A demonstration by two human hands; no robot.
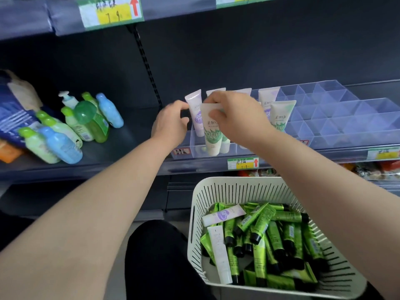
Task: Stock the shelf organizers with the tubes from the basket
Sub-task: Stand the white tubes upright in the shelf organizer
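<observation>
**Tube placement at a dark grey shop shelf**

The dark grey metal shelf [129, 135] carries a clear plastic divided organizer [346, 118]. Its yellow price tag [243, 163] bears a red arrow. The right grip [238, 120] pinches the top of a white tube with green leaf print [213, 135], marked 美加净, cap down in a front compartment. The left grip [171, 124] pinches the edge of a purple-labelled white tube [195, 113] beside it. Below, a cream slotted plastic basket [216, 191] holds green tubes [262, 221].

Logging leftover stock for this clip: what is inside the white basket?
A heap of green tubes with black caps, plus two white tubes lying on top. Anything beneath the heap is covered, and the right forearm hides the basket rim's right side.
</observation>
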